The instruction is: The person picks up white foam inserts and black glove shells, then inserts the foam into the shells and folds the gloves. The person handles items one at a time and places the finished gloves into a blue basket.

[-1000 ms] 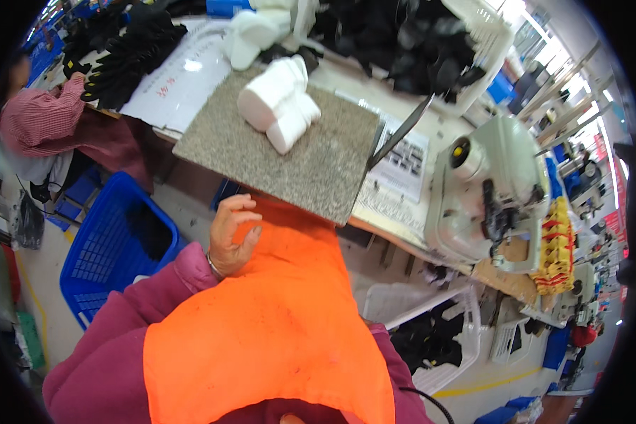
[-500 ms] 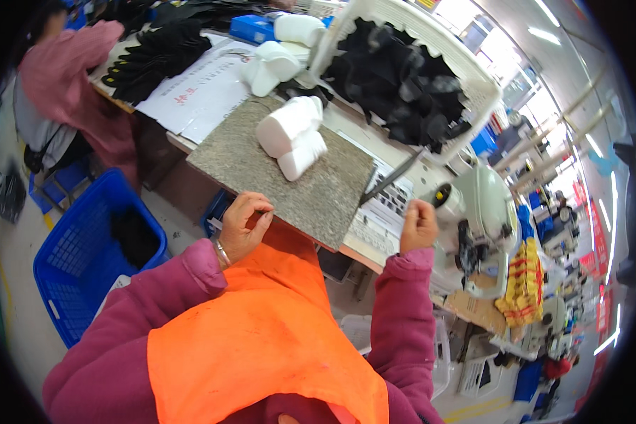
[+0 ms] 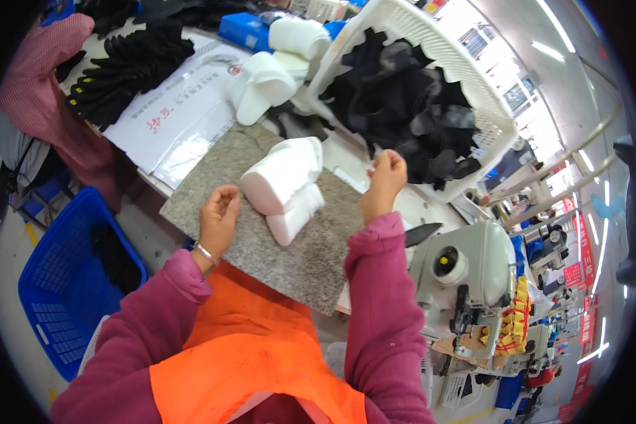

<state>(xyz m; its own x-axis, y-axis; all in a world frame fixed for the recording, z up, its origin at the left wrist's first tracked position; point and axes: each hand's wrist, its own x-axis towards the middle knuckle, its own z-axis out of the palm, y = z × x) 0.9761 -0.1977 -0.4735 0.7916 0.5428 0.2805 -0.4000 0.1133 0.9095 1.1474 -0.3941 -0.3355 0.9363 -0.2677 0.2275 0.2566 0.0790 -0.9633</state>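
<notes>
Right hand, beside the pale green machine half a second ago, is now forward, near the black pieces in the white basket. Fingertips pinched; cannot tell whether they grip anything. Left hand has risen from the grey board's front edge to its left side: fingers loosely curled, nothing seen in them. By my reading, both hands now flank the work, ready for handling. White pieces lie on the board between my hands, nearer the left: smooth, chunky, rounded, pressed together at a slant.
</notes>
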